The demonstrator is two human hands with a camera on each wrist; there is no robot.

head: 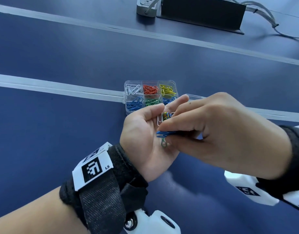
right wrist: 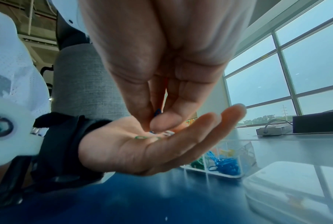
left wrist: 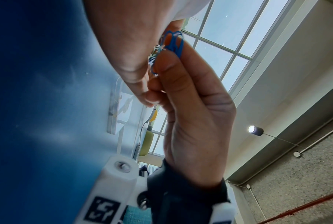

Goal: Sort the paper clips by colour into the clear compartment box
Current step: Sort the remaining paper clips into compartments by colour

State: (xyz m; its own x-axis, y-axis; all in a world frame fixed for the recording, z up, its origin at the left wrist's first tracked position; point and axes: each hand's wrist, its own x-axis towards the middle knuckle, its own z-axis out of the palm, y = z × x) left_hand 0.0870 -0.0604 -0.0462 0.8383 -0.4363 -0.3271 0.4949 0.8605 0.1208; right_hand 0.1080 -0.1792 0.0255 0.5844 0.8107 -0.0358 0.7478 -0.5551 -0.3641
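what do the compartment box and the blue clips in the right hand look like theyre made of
Compartment box: apparently clear, glossy hard plastic; the clips and the table's pale strip show through its walls.

Blue clips, pinched by the right hand above the left hand: thin bent wire with a smooth, uniform blue coat, probably coated or painted metal; the core cannot be seen.

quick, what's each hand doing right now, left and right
Left hand: open, palm up, loose mixed paper clips lying on it.
Right hand: fingers pinching a few blue paper clips just above the left palm.
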